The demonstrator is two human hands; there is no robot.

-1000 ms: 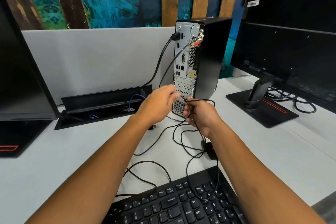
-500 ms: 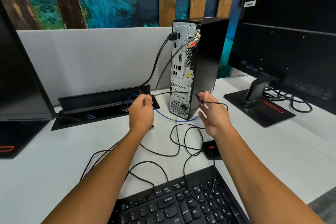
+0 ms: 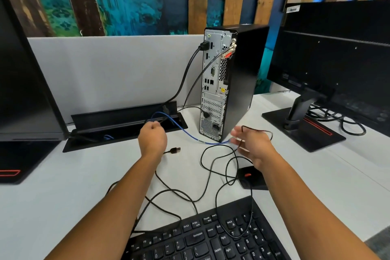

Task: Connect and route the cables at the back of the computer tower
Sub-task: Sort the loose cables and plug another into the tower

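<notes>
Your left hand was curled near the desk's black cable tray, its fingers closed around a thin black strand; just what it pinched I couldn't tell. Your right hand hung half open to the right of the tower's base, fingers loosely spread, with a thin black cable looped over them and the blue network cable ending at your fingertips. The computer tower stood far centre, back panel toward you, a thick black lead already plugged in near the top. A loose USB plug lay on the desk between your hands.

The risk, as I judged it, was tangling: the slack black cords crossed each other and the keyboard, so pulling one could drag the mouse or snag the blue line. A tug might also tip the narrow tower.
</notes>
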